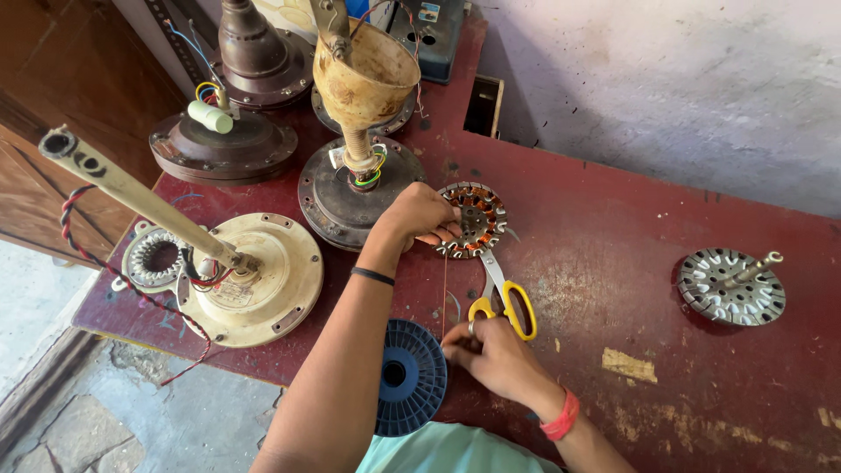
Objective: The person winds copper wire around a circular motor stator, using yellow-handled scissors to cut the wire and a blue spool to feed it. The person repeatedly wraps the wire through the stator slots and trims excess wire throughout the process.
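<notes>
My left hand (419,215), with a black band on the wrist, grips the left edge of a round fan stator (477,219) wound with copper coils, which lies flat on the dark red table (613,263). A thin copper wire (444,285) runs from the stator down to my right hand (491,355), which pinches it between the fingertips; a red band is on that wrist. Yellow-handled scissors (505,302) lie between the stator and my right hand. A blue wire spool (407,377) stands on edge at the table's near edge, just left of my right hand.
A cream fan motor with a long rod (254,276) and a loose stator ring (158,257) sit at the left. Brown fan motors (223,144) and one with a rusty cup (359,175) stand behind. A silver rotor (731,285) lies at the right.
</notes>
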